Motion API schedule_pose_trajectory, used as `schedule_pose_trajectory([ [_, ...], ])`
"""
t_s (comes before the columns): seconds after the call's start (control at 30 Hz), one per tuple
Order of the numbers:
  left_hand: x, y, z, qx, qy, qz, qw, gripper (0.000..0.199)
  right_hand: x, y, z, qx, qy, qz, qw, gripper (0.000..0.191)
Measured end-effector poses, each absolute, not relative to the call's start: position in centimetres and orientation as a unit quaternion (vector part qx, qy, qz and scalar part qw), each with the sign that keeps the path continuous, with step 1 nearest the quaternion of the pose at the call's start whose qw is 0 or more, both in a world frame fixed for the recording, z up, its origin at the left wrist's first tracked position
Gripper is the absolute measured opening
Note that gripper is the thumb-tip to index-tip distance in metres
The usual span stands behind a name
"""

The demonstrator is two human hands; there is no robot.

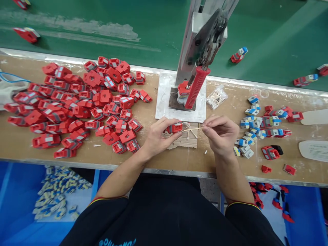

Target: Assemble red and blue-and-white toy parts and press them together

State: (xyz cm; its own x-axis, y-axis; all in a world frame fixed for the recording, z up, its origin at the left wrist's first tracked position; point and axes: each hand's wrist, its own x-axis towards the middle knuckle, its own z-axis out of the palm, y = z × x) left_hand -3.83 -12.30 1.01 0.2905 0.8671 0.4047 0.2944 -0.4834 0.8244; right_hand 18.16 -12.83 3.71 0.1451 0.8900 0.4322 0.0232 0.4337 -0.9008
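My left hand [160,136] grips a small red plastic toy part [174,128] with grey and white details between thumb and fingers. In my right hand [220,133], a thin cotton swab [192,129] is pinched, its tip pointing left close to the red part; whether it touches cannot be made out. Beneath them lies a piece of cardboard [176,142] with a small clear round dish and more swabs [188,134] on it. Just behind stands a hand press with a red lever handle [196,88]; another red part [183,89] sits under its plunger.
A large pile of red parts [77,102] covers the left of the bench. A bag of swabs [217,97] and small white-blue-yellow parts [252,126] lie to the right. Red pieces rest on the green belt [153,20] behind. Blue bins [17,205] hold more parts below.
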Motion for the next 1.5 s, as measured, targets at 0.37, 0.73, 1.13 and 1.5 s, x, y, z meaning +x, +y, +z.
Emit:
schedule_pose_trajectory([
  [0.37,-3.7,-12.5,0.9,0.738,0.396,0.433,0.333,0.028,16.6,-13.2,3.1,-0.429,-0.548,0.375,0.612,0.031],
  [0.73,-3.6,-12.6,0.9,0.733,0.383,0.463,0.32,0.027,16.9,-13.2,3.0,-0.409,-0.569,0.37,0.61,0.019],
  [1.13,-3.5,-12.5,0.8,0.729,0.388,0.486,0.287,0.025,19.3,-12.7,3.8,-0.399,-0.602,0.297,0.625,0.013],
  [1.5,-4.2,-12.5,0.3,0.703,0.435,0.468,0.313,0.033,22.6,-11.8,3.9,-0.439,-0.79,0.215,0.371,0.013],
])
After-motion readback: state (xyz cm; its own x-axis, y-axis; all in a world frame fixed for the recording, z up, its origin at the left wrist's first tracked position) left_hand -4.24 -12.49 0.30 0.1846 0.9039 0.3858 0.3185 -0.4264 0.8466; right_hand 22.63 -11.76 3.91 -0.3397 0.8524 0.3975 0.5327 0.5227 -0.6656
